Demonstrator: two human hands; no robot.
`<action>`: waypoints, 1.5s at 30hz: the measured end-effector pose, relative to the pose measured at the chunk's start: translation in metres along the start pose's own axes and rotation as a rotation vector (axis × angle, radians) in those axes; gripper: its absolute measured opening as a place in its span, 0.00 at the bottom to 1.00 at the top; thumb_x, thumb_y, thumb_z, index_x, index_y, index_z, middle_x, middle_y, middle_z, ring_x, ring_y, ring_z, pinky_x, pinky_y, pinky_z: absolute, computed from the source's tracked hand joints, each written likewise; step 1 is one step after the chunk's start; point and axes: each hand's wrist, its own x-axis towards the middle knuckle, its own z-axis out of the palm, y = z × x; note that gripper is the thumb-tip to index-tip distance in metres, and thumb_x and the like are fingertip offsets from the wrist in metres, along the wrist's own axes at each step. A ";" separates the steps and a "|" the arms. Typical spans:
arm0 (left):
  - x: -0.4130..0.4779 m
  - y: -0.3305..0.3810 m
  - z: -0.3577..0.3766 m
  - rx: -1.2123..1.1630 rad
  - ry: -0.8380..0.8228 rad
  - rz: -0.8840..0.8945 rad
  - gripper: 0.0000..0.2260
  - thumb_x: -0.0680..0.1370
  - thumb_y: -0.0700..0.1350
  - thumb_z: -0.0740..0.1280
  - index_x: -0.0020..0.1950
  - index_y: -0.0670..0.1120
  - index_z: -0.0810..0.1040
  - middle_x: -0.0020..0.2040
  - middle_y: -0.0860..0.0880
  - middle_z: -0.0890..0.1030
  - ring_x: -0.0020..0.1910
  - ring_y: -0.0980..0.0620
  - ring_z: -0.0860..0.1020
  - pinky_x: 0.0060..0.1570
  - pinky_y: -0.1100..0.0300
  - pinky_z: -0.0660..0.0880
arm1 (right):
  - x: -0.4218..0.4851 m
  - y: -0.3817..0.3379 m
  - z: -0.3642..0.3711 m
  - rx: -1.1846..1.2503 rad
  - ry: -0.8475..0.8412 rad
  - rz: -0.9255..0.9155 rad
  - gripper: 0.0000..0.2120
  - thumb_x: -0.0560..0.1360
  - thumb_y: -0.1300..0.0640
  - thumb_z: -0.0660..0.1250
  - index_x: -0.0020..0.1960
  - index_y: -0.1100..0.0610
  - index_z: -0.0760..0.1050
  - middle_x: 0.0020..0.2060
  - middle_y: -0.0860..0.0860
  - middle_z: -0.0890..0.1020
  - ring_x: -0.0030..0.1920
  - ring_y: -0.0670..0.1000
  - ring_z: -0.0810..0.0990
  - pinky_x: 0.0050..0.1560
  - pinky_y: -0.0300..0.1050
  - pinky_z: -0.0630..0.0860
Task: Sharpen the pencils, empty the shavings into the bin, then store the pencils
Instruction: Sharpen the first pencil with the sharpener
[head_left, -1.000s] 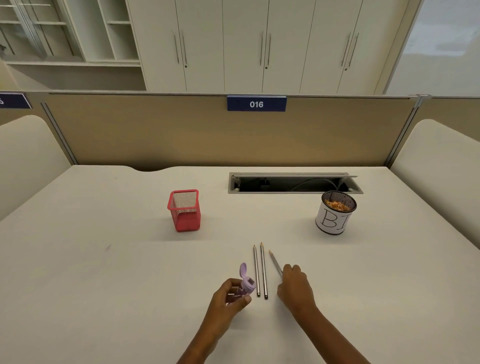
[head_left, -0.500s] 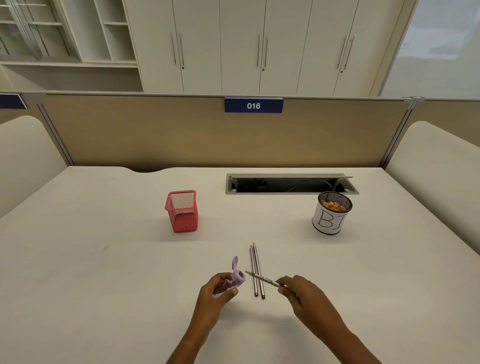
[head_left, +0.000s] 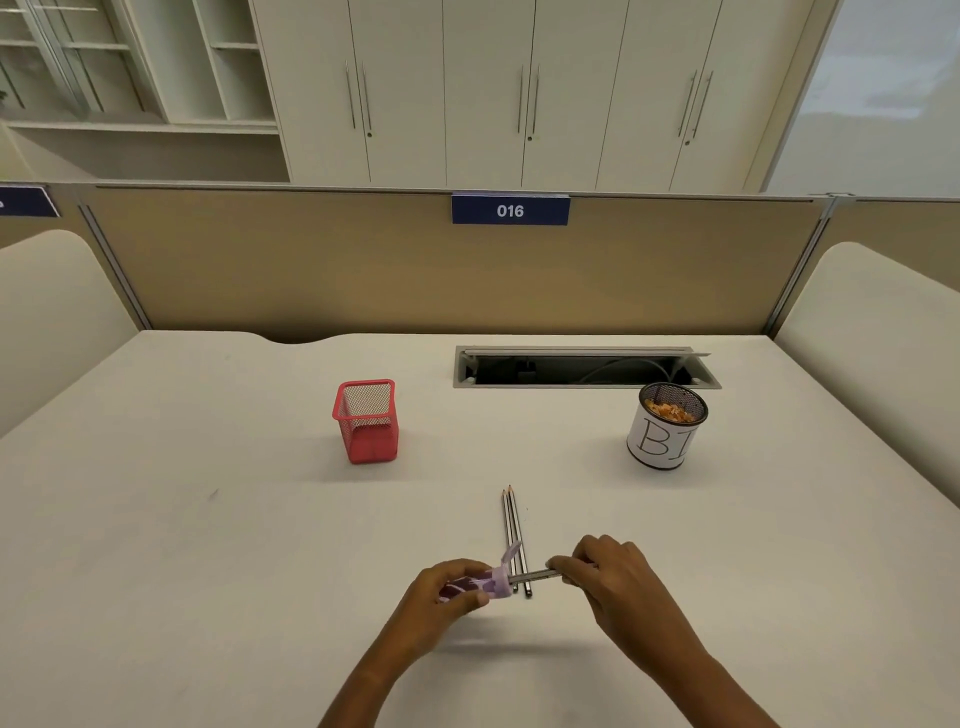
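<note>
Desk, pale top. Cable slot open at the back edge. Bin far right, just in front of the slot, orange shavings inside. Red holder left of centre, upright. Near edge: right hand, fingertips pinched on a pencil held level, its tip in the sharpener. Left hand, fingers curled round the sharpener, lid flipped up. Two pencils lie side by side on the desk, touching, tips away, under the held pencil.
</note>
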 end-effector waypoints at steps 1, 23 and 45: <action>0.001 0.001 0.001 -0.006 -0.012 -0.001 0.08 0.73 0.44 0.70 0.51 0.50 0.79 0.46 0.53 0.79 0.39 0.61 0.75 0.39 0.73 0.70 | 0.000 0.000 0.002 -0.003 0.020 -0.009 0.20 0.59 0.61 0.79 0.44 0.46 0.76 0.29 0.44 0.75 0.29 0.44 0.69 0.36 0.35 0.53; 0.017 0.036 0.008 -0.971 0.380 -0.070 0.07 0.78 0.32 0.58 0.53 0.42 0.72 0.42 0.41 0.80 0.42 0.47 0.80 0.38 0.63 0.81 | 0.002 -0.027 0.005 0.360 -0.261 0.326 0.04 0.75 0.56 0.61 0.45 0.47 0.70 0.30 0.45 0.73 0.30 0.43 0.72 0.31 0.33 0.63; 0.015 0.053 0.028 -1.341 0.390 -0.241 0.13 0.81 0.41 0.54 0.37 0.41 0.68 0.22 0.47 0.75 0.31 0.47 0.74 0.32 0.54 0.79 | 0.000 -0.039 0.006 0.220 -0.229 0.329 0.05 0.70 0.53 0.65 0.44 0.49 0.69 0.27 0.46 0.73 0.26 0.46 0.72 0.22 0.34 0.57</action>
